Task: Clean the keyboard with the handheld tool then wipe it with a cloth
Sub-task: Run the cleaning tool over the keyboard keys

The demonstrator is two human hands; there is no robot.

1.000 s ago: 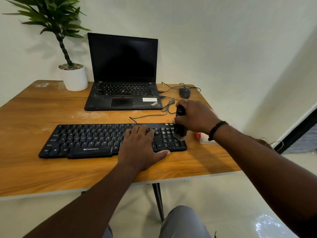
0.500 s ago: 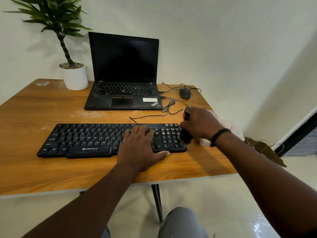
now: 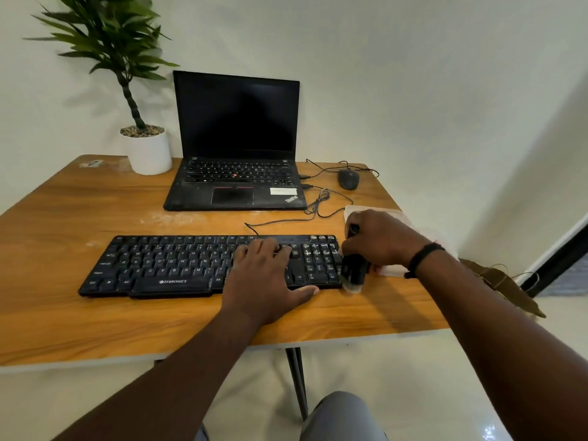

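A black Zebronics keyboard (image 3: pixel 178 265) lies across the wooden table (image 3: pixel 63 313). My left hand (image 3: pixel 264 281) rests flat on its right half, fingers straight, thumb on the table. My right hand (image 3: pixel 378 240) grips a black handheld brush tool (image 3: pixel 354 272) at the keyboard's right end; its pale bristles touch the table beside the front right corner. A white cloth (image 3: pixel 393 268) lies under and behind my right hand, mostly hidden.
An open black laptop (image 3: pixel 235 173) stands behind the keyboard, a potted plant (image 3: pixel 146 148) to its left, a black mouse (image 3: pixel 348 179) and loose cables (image 3: pixel 315 205) to its right. A brown bag (image 3: pixel 499 281) lies off the table's right edge.
My right hand has swept the brush tool from the number pad toward me and off the keyboard's right front corner. The left hand has stayed in place.
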